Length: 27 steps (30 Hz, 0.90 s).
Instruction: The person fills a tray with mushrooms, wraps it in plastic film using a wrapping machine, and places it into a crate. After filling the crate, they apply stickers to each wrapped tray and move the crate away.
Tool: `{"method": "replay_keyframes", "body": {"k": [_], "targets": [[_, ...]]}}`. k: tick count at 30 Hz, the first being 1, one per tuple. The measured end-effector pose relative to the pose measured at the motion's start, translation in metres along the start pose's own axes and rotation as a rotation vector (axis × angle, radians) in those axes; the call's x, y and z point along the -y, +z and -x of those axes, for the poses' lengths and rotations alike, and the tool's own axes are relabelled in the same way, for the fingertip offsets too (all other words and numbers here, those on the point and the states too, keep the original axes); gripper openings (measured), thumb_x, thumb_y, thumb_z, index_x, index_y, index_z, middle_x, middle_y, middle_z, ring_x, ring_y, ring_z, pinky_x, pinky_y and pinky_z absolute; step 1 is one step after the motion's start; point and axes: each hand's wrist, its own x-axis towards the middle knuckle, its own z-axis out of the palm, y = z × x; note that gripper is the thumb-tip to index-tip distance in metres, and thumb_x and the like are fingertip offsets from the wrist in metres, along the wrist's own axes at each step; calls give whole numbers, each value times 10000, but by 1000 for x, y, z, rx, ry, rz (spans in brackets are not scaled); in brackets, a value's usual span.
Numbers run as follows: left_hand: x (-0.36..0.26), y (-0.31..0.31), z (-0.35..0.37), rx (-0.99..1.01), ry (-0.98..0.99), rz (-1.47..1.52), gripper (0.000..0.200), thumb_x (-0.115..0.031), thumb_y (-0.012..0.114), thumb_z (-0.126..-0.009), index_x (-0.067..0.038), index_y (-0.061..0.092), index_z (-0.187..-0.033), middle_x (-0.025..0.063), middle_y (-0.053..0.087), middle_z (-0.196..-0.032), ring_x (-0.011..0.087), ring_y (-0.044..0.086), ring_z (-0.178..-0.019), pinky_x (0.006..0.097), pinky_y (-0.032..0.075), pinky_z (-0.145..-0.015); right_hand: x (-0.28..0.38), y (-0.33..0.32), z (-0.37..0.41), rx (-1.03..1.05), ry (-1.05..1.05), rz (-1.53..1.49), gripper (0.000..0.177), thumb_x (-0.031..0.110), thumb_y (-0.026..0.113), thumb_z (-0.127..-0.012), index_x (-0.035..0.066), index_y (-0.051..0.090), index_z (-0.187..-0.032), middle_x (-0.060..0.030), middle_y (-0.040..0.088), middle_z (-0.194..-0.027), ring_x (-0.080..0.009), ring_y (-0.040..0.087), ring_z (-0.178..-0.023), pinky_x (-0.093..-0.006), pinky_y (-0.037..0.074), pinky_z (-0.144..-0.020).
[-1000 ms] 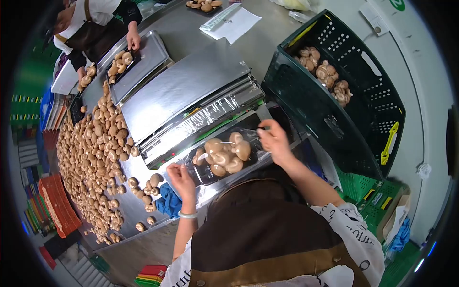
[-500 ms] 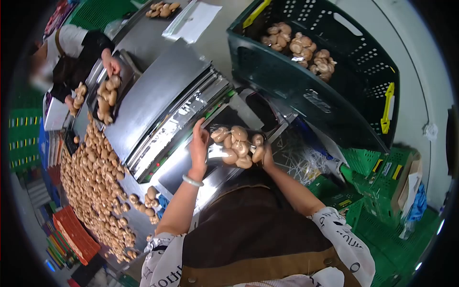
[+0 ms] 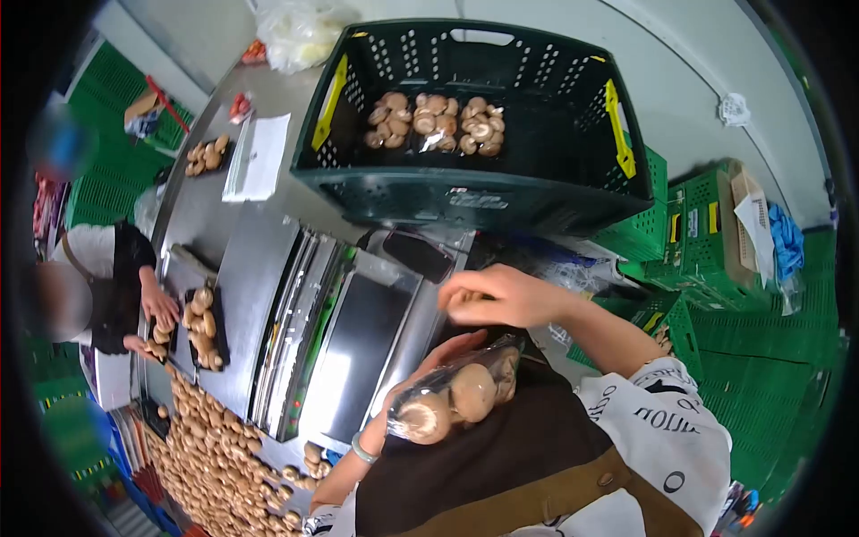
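A film-wrapped pack of brown mushrooms (image 3: 472, 394) is tilted up on its side close to my apron. My left hand (image 3: 437, 360) grips it from behind, and the pack hides part of the palm. Just above the pack is my right hand (image 3: 503, 295), apart from it, with the fingers curled in. Whether anything is pinched in those fingers is hidden. In front of me stands a wrapping machine with a dark flat plate (image 3: 362, 327) and a metal roller bar (image 3: 291, 331).
A dark green crate (image 3: 465, 192) holding three mushroom packs stands beyond the machine. Loose mushrooms (image 3: 215, 456) are heaped at lower left. A co-worker's hand (image 3: 159, 309) is at a tray on the left. White paper (image 3: 258, 159) lies on the steel table. Green crates (image 3: 716, 242) stand right.
The mushroom pack has come off the machine toward my body and been tipped up in my left hand. My right hand has left the pack and curled above it. The view has turned.
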Motion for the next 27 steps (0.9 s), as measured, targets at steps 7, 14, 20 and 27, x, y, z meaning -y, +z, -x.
{"method": "replay_keyframes", "body": {"k": [7, 14, 20, 27], "targets": [[-10, -22, -49, -349, -49, -633, 339, -21, 642, -848, -3, 515, -1162, 142, 605, -1126, 300, 551, -1103, 394, 427, -956, 27, -31, -8, -14, -191, 237, 747, 369, 802, -705, 36, 469, -1284, -130, 596, -1112, -277, 599, -1052, -382, 486, -874], [-74, -53, -162, -402, 456, -2057, 333, -69, 676, -811, -15, 583, -1126, 152, 575, -1210, 358, 489, -1175, 468, 350, -1024, -31, -267, -34, -1088, -63, -150, 462, 296, 711, -818, 26, 532, -1148, -84, 606, -1036, -143, 579, -912, -295, 478, -818], [-70, -84, -192, -273, 236, -2214, 458, -360, 720, -766, -58, 612, -1093, 79, 591, -1109, 273, 518, -1026, 416, 329, -929, -195, -363, -61, -1267, 451, 93, 805, 450, 756, -729, -29, 453, -1300, -214, 575, -1234, -309, 564, -1150, -359, 435, -978], [-74, -86, -195, -282, 173, -2126, 406, -293, 776, -693, -95, 617, -1010, 46, 595, -1052, 240, 525, -924, 399, 332, -877, -298, -375, -98, -1023, 735, 411, 770, 625, 557, -831, -17, 524, -1255, -269, 540, -1275, -377, 509, -1222, -412, 398, -1017]]}}
